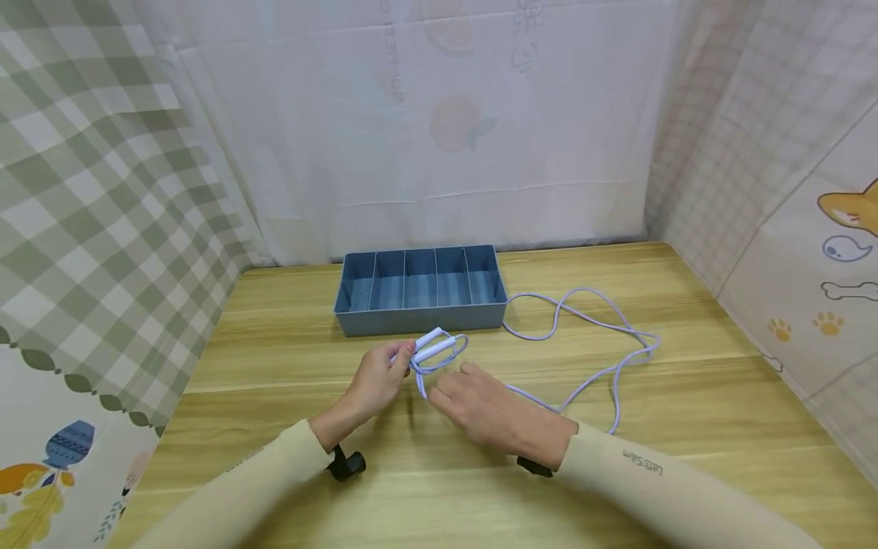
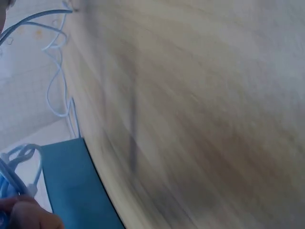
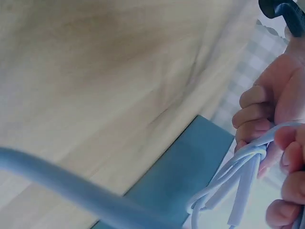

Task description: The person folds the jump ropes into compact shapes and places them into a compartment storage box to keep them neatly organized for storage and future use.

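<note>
Thin lavender cord [image 1: 632, 330] with pale rod-shaped handles [image 1: 435, 350], raised over the wooden worktop [image 1: 274, 366], trailing toward its right edge, is best wound snugly, pinched by left hand [image 1: 382, 371] and right hand [image 1: 479, 404] alike.

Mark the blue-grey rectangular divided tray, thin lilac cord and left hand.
Divided tray [image 1: 421, 319]: head view, front wall.
Lilac cord [image 3: 62, 180]: right wrist view, blurred near stretch.
Left hand [image 1: 377, 375]: head view, thumb side.

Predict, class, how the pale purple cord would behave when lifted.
The cord would probably be floppy, since its free length lies in loose bends on the table. It may tangle, as it crosses over itself. Its handles are likely stiffer: they stick out straight beside the left hand.
</note>
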The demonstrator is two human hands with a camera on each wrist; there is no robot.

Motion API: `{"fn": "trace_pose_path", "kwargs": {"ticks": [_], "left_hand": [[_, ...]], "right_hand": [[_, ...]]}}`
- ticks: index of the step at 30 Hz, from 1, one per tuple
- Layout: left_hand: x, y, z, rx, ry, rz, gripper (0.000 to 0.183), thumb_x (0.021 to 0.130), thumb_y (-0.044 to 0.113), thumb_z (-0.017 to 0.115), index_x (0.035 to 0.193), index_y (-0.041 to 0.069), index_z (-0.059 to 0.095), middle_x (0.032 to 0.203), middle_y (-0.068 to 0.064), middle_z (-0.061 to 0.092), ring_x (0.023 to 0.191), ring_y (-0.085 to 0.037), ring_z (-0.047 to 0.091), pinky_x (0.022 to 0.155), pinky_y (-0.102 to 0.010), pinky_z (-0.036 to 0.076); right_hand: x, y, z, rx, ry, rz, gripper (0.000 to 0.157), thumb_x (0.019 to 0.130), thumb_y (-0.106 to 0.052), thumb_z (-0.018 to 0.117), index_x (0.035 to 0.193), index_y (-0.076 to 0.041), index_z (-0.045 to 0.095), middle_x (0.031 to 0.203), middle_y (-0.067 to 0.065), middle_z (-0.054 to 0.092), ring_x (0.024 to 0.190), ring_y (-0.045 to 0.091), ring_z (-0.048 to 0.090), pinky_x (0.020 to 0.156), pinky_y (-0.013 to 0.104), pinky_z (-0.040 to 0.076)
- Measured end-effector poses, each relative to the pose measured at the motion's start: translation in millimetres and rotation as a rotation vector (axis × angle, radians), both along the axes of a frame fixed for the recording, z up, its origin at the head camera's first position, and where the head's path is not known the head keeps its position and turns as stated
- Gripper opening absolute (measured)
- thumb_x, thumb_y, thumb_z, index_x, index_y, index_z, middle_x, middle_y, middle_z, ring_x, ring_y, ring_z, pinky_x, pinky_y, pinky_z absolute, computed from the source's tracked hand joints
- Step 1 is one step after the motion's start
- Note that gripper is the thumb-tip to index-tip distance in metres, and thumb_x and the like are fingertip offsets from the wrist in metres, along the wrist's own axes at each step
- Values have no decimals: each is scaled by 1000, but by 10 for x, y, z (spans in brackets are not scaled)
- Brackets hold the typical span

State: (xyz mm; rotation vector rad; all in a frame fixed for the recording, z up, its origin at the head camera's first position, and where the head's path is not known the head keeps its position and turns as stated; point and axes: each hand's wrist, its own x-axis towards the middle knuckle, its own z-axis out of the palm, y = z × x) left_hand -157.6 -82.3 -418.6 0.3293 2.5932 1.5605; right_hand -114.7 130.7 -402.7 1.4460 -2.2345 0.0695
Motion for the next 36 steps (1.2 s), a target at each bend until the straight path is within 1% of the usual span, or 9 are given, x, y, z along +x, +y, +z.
{"fn": "trace_pose_path", "kwargs": {"ticks": [4, 8, 11, 15, 19, 24, 29, 32, 36], "left_hand": [[20, -2, 15, -52, 47, -77, 33, 110, 27, 50, 94, 5, 70, 66, 2, 48, 59, -12, 40, 51, -24, 32], [41, -4, 16, -110, 111, -153, 34, 110, 25, 50, 84, 9, 64, 62, 6, 40, 55, -9, 34, 50, -23, 28], [63, -4, -5, -120, 143, -221, 32, 110, 23, 50, 84, 10, 65, 65, 6, 45, 57, -6, 37, 52, -22, 31], [94, -20, -49, -97, 174, -354, 30, 110, 19, 50, 87, 9, 65, 67, 7, 48, 60, -4, 39, 54, -22, 34], [128, -33, -81, -57, 186, -465, 31, 111, 19, 48, 83, 11, 60, 67, 9, 43, 60, -3, 39, 56, -22, 34], [165, -37, -80, -5, 176, -558, 29, 111, 17, 47, 85, 11, 60, 69, 10, 43, 61, -3, 39, 56, -21, 34], [176, -40, -84, 50, 196, -615, 28, 111, 13, 46, 89, 9, 62, 71, 10, 43, 62, -3, 40, 57, -20, 34], [180, -39, -101, 88, 211, -646, 28, 110, 9, 45, 88, 8, 61, 71, 8, 45, 63, -3, 41, 57, -20, 36], [201, -37, -109, 141, 195, -690, 28, 110, 4, 42, 89, 6, 61, 72, 5, 49, 66, -2, 45, 59, -19, 40]], "right_hand": [[-74, 28, 76, -79, 57, 85, 15, 88, 1, 55, 99, -8, 61, 84, -2, 57, 77, 13, 55, 65, 27, 39], [-153, 66, 163, -132, 90, 128, 17, 87, 4, 59, 99, -9, 62, 85, -2, 58, 77, 13, 56, 61, 25, 37], [-197, 90, 217, -153, 78, 145, 21, 85, 9, 62, 95, -9, 61, 81, -2, 56, 72, 11, 51, 56, 24, 33], [-251, 122, 263, -166, 31, 146, 25, 81, 11, 70, 94, -9, 63, 77, -3, 53, 68, 10, 47, 56, 24, 33], [-296, 154, 291, -157, -29, 127, 22, 81, 1, 80, 92, -11, 66, 78, -4, 57, 70, 8, 51, 58, 23, 34], [-362, 195, 319, -151, -140, 119, 16, 84, -8, 82, 91, -13, 68, 78, -6, 60, 69, 7, 53, 59, 21, 33], [-441, 260, 330, -178, -368, 137, 5, 92, -12, 75, 92, -14, 70, 80, -8, 61, 71, 7, 55, 65, 19, 43], [-495, 292, 335, -179, -499, 188, 3, 97, -11, 70, 96, -13, 71, 83, -8, 61, 76, 5, 57, 71, 19, 50], [-574, 305, 332, -186, -609, 262, 7, 98, -6, 68, 97, -12, 73, 84, -8, 63, 80, 2, 60, 74, 18, 52]]}}
